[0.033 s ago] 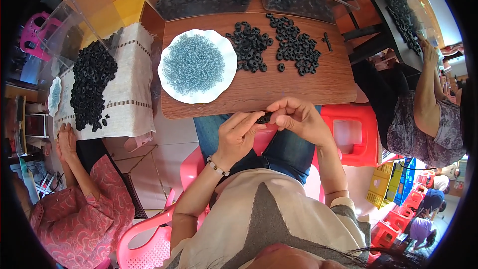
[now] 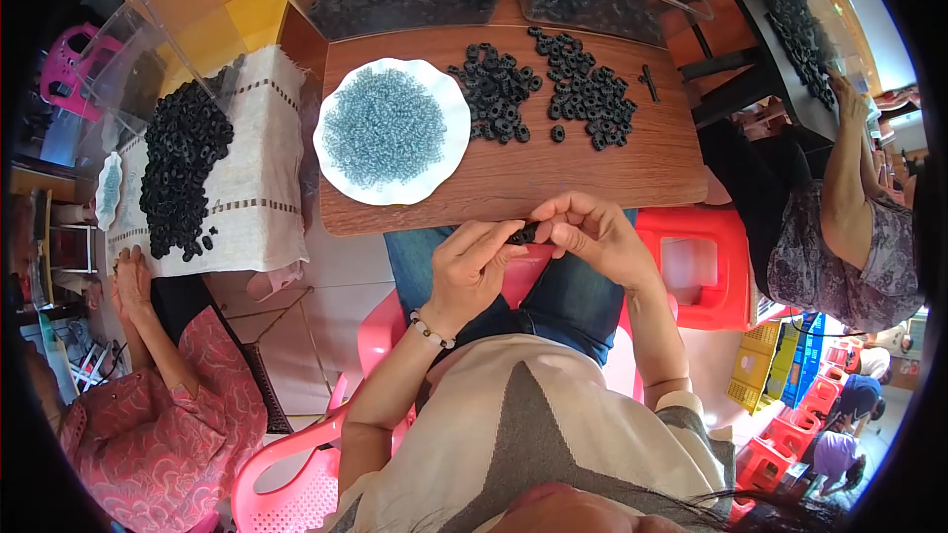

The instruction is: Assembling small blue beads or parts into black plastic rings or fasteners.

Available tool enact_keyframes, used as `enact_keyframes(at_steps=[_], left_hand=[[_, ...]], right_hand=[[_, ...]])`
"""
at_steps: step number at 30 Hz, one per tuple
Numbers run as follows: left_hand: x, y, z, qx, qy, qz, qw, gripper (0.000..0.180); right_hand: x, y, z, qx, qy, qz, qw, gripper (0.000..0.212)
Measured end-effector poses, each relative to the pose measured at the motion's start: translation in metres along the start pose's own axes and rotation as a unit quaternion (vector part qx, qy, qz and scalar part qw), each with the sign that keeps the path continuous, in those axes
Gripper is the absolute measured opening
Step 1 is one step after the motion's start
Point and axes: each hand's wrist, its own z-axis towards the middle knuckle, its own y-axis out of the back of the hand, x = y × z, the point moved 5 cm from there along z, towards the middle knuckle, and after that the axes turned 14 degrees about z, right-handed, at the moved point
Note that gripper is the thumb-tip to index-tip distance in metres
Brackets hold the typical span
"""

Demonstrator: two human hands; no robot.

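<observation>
Above my lap, at the table's near edge, my left hand (image 2: 476,265) pinches a small black plastic part (image 2: 524,234) between thumb and fingers. My right hand (image 2: 592,242) meets it from the other side, its thumb and index finger pressed together at the part. Whether something tiny sits in that right pinch is too small to tell. Beyond them, a white scalloped plate (image 2: 330,176) on the brown table (image 2: 553,178) carries a heap of tiny pale blue-grey tubular pieces (image 2: 385,128). Right of the plate lie two loose groups of black ring-like parts (image 2: 499,89).
Clear bins (image 2: 415,10) of black parts stand along the table's far side. A black stick-like piece (image 2: 648,83) lies near the right edge. To the left, a co-worker sits by a cloth-covered table (image 2: 267,138); another works on the right. A red stool (image 2: 696,271) is under the table's right side.
</observation>
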Motion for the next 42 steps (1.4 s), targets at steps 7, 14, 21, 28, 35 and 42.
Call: enact_keyframes(at_steps=[7,14,21,28,35,42], left_hand=[[-0.011,0.003,0.002,-0.011,-0.063,0.055,0.996,0.034],[-0.015,0.002,0.002,-0.003,-0.09,0.066,0.994,0.042],[-0.009,-0.002,-0.007,0.001,-0.096,0.062,0.993,0.037],[-0.01,0.0,0.0,-0.022,-0.077,0.069,0.994,0.035],[-0.002,0.004,0.003,-0.039,-0.052,0.087,0.994,0.039],[-0.002,0.003,0.002,-0.023,-0.037,0.113,0.993,0.037]], right_hand=[[-0.048,-0.008,0.002,0.079,-0.063,0.171,0.98,0.064],[-0.061,-0.017,0.004,0.156,-0.057,0.344,0.924,0.058],[-0.071,-0.018,0.003,0.089,-0.048,0.343,0.934,0.048],[-0.071,-0.018,0.001,0.057,-0.073,0.362,0.927,0.056],[-0.046,-0.012,0.005,-0.012,-0.043,0.172,0.984,0.055],[-0.031,-0.007,0.015,-0.042,0.014,0.047,0.998,0.017]])
